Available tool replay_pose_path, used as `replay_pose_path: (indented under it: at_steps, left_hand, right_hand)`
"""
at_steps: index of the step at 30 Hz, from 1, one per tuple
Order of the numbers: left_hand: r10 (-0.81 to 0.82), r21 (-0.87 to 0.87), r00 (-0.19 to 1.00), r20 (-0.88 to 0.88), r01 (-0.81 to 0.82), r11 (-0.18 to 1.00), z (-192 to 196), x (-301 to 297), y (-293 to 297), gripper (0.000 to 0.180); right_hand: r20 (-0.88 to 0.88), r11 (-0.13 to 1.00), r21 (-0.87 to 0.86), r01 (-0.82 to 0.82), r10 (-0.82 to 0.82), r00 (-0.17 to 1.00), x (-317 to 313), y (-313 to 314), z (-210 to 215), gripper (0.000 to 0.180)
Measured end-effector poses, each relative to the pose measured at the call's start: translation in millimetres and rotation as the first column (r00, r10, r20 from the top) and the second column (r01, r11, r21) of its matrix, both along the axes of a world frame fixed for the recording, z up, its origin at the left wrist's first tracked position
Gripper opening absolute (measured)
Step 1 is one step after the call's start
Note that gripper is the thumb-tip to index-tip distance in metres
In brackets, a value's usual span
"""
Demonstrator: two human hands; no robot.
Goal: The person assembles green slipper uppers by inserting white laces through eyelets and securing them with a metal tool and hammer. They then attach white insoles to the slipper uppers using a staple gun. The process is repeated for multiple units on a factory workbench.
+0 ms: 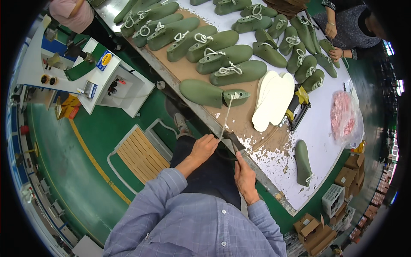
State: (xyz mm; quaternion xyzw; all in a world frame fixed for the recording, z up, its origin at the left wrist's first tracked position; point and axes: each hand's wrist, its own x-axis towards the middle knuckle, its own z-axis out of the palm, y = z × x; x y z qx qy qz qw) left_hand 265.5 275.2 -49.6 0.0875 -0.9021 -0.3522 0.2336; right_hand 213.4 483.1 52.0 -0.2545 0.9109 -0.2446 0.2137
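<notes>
My left hand (204,149) pinches a white cord (226,118) leading to the green shoe last (201,92) ahead; my right hand (245,176) is closed around a dark flat tool (235,143) beside it

shoe last (201,93): smooth, matt plastic | cord (228,112): fibrous | chair seat (142,153): slatted wood | floor (55,158): glossy

Pink-shirted person (72,16) cropped above; dark tool (235,142) partly hidden
</notes>
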Motion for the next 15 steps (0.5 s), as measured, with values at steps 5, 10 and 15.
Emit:
replay_pose_path:
  at_steps: [5, 10, 15]
  left_hand:
    - [0.005, -0.025, 1.000, 0.018, -0.004, 1.000, -4.0, 1.1, 0.1, 0.019]
    - [-0.010, -0.026, 1.000, 0.020, 0.011, 1.000, -1.6, -0.3, 2.2, 0.018]
    - [0.001, 0.024, 1.000, 0.018, -0.001, 1.000, -0.1, 1.6, 2.7, 0.019]
  right_hand:
    - [-0.086, 0.971, -0.238, 0.032, -0.054, 0.995, -11.1, -13.5, 40.6, 0.017]
    - [-0.177, 0.983, -0.168, -0.073, 0.043, 0.983, 3.7, -0.4, 0.2, 0.024]
    - [-0.179, 0.984, -0.172, -0.052, 0.021, 0.984, -2.9, 1.3, 2.3, 0.030]
